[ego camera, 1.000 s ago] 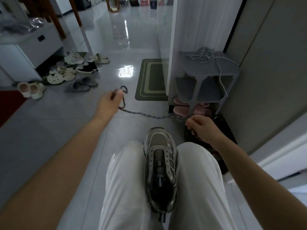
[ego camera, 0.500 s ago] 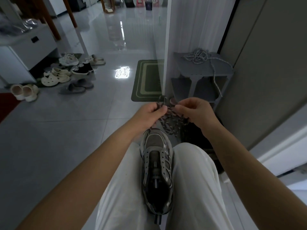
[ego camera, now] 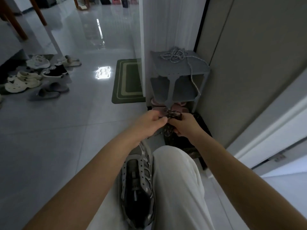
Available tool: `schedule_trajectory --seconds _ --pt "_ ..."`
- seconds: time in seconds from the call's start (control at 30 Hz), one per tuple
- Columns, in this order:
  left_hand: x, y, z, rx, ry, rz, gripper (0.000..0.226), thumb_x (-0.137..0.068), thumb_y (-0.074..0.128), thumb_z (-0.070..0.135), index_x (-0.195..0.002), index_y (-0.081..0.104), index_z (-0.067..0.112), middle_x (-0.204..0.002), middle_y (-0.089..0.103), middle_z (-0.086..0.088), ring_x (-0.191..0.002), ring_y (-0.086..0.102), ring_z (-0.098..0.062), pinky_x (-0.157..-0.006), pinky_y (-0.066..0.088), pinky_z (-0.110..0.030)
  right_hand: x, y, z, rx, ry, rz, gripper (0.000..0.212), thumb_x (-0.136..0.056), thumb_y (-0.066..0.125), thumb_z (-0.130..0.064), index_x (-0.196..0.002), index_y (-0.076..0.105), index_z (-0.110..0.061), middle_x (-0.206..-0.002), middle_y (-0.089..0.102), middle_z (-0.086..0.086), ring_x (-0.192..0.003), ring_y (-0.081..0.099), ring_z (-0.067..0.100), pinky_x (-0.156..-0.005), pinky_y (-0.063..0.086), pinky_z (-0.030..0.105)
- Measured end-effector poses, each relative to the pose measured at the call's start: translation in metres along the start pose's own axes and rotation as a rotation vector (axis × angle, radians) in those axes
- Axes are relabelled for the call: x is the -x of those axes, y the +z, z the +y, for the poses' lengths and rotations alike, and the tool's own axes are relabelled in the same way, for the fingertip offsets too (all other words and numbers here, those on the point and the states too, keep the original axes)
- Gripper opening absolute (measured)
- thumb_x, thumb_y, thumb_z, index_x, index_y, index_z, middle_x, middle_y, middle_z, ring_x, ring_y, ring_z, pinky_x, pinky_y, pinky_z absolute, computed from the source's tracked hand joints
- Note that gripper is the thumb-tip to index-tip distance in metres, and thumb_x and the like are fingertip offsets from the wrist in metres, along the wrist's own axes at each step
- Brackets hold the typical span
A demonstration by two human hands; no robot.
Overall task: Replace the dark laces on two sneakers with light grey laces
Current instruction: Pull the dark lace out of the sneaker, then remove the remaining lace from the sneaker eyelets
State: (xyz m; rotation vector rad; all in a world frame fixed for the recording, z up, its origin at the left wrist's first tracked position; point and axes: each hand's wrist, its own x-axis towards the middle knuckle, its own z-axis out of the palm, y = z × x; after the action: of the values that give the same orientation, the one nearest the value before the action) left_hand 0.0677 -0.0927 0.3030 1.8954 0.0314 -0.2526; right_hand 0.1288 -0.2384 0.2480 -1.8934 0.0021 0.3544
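While left hand [ego camera: 149, 121] and right hand [ego camera: 184, 125] pinch the bunched dark lace [ego camera: 172, 114], light grey laces [ego camera: 174, 55] lie beyond the fingers [ego camera: 162, 120], nearer the right

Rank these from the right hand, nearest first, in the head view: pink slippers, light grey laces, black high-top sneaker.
1. Pink slippers, just beyond the right hand, under the rack.
2. Light grey laces, atop the rack.
3. Black high-top sneaker, far left on the floor.

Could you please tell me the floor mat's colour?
The rectangular floor mat is dark green with lighter bands; head view.
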Motion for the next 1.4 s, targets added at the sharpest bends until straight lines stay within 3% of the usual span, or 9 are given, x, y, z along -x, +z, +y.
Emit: schedule_trajectory --seconds 0.27,0.4,0.47,0.57,0.67,0.83,0.93,1.27,1.4 --pt "0.029 -0.029 -0.062 -0.028 -0.131 0.336 0.037 -0.093 0.055 0.02 -0.129 0.049 0.012 -0.127 0.052 -0.002 -0.113 0.049 -0.013 -0.092 0.038 -0.024 -0.075 -0.083 0.029 0.206 0.278 0.149 0.024 -0.089 0.063 -0.013 -0.068 0.05 -0.014 -0.039 0.054 -0.007 -0.035 0.054 0.007 -0.042 0.046 0.017" --pt "0.058 -0.038 -0.095 -0.16 -0.198 0.372 0.036 -0.091 0.057 0.03 -0.125 0.051 0.02 -0.127 0.049 0.001 -0.111 0.048 -0.01 -0.092 0.039 -0.024 -0.079 -0.077 0.048 0.242 0.244 0.136 0.01 -0.085 0.067 -0.015 -0.087 0.06 -0.01 -0.074 0.059 0.01 -0.053 0.061 0.006 -0.063 0.055 0.024" --pt "0.077 -0.039 -0.102 -0.25 -0.232 0.263 0.034 -0.083 0.056 0.055 -0.111 0.055 0.036 -0.112 0.055 0.01 -0.099 0.055 -0.007 -0.087 0.047 -0.029 -0.069 -0.061 0.058 0.236 0.297 0.09 0.047 -0.087 0.066 -0.017 -0.126 0.049 0.001 -0.096 0.059 0.015 -0.084 0.065 0.025 -0.085 0.054 0.042" --pt "0.103 -0.035 -0.1 -0.214 -0.297 -0.112 0.03 -0.078 0.054 0.066 -0.09 0.058 0.039 -0.069 0.063 0.02 -0.061 0.058 0.003 -0.059 0.047 -0.018 -0.031 -0.025 0.045 0.521 0.088 -0.05 0.05 -0.09 0.061 -0.031 -0.132 0.049 -0.006 -0.111 0.063 0.011 -0.093 0.063 0.024 -0.083 0.051 0.033" --pt "0.114 -0.02 -0.122 -0.383 -0.304 -0.228 0.044 -0.077 0.061 0.06 -0.112 0.055 0.034 -0.093 0.065 0.02 -0.082 0.061 0.0 -0.073 0.052 -0.02 0.035 0.007 0.026 0.707 -0.2 -0.188 0.057 -0.083 0.051 -0.061 -0.119 0.06 -0.017 -0.087 0.067 -0.003 -0.079 0.06 0.01 -0.071 0.044 0.022" --pt "0.117 0.0 -0.13 -0.503 -0.24 0.043 0.017 -0.088 0.05 0.027 -0.104 0.047 0.022 -0.096 0.057 0.005 -0.083 0.053 -0.008 -0.062 0.04 -0.015 0.11 0.055 0.034 0.931 -0.217 -0.649 0.105 -0.079 0.055 -0.066 -0.15 -0.007 -0.02 -0.111 0.065 0.002 -0.098 0.061 0.017 -0.079 0.047 0.027" --pt "0.106 0.0 -0.127 -0.496 -0.329 0.092 0.013 -0.092 0.046 0.027 -0.098 0.048 0.015 -0.094 0.058 -0.003 -0.084 0.055 -0.017 -0.065 0.042 -0.025 0.106 0.077 0.05 1.019 -0.228 -0.557 0.086 -0.095 0.044 -0.039 -0.146 -0.018 -0.009 -0.11 0.064 0.012 -0.087 0.061 0.023 -0.072 0.048 0.03" --pt "0.017 0.015 -0.184 -0.388 -0.322 -0.034 0.011 -0.095 0.048 0.023 -0.092 0.046 0.013 -0.084 0.051 -0.001 -0.08 0.049 -0.016 -0.06 0.031 -0.024 0.006 0.098 0.115 1.12 -0.039 -0.342 0.046 -0.092 0.047 -0.017 -0.132 0.033 0.0 -0.111 0.061 0.021 -0.096 0.06 0.035 -0.067 0.04 0.032" --pt "-0.016 0.013 -0.251 -0.391 -0.469 -0.173 0.031 -0.091 0.052 0.03 -0.064 0.045 0.016 -0.064 0.048 0.0 -0.071 0.052 -0.02 -0.063 0.042 -0.029 -0.036 0.1 0.164 1.065 0.127 -0.394 0.038 -0.092 0.045 -0.01 -0.127 0.037 0.002 -0.116 0.058 0.024 -0.103 0.058 0.036 -0.071 0.041 0.033"
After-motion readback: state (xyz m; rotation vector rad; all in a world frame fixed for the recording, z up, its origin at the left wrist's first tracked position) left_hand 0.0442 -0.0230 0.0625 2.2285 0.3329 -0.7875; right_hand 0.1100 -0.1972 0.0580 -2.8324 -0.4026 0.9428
